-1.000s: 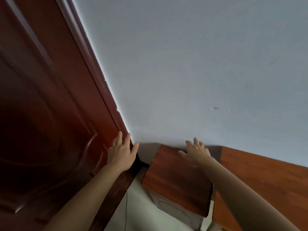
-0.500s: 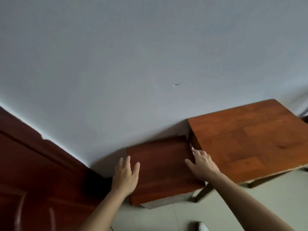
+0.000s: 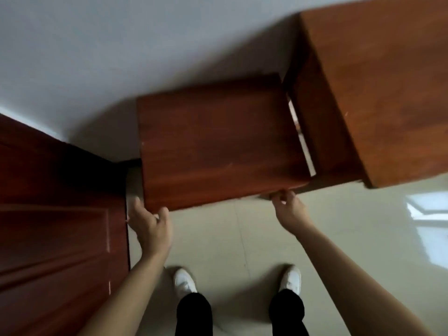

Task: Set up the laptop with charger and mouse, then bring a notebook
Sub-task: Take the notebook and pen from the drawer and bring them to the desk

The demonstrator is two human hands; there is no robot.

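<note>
1. far left: dark red-brown panelled door (image 3: 55, 238), cut off by the left and bottom edges
2. above and behind: plain pale wall (image 3: 121, 44), meeting the door frame in a shadowed corner
3. low, left of centre: left hand (image 3: 150, 224), thumb spread wide from loosely bent fingers, fingertips at the front left corner of the cabinet top, not clearly closed on anything
4. centre: low wooden cabinet (image 3: 218, 146) set against the wall, reddish top, just beside the door
5. beneath: pale glossy tiled floor (image 3: 242, 238), with white shoes (image 3: 184, 280) and black trouser legs (image 3: 194, 314) standing on it
6. right of centre: right hand (image 3: 288, 209), fingers curled at the cabinet's front right edge; too blurred to tell whether pinching the edge or only touching it
7. right: lighter wooden desk (image 3: 388, 93), taller than the cabinet, a narrow gap between the two, cut off by the top and right edges
8. far right: bright window reflection (image 3: 431, 214) on the floor
9. hidden or unclear: cabinet front and sides tucked under its top; desk legs hard to make out; whole view smeared by motion
10. laptop, charger, mouse, notebook: whereabouts impossible to tell from this view
</note>
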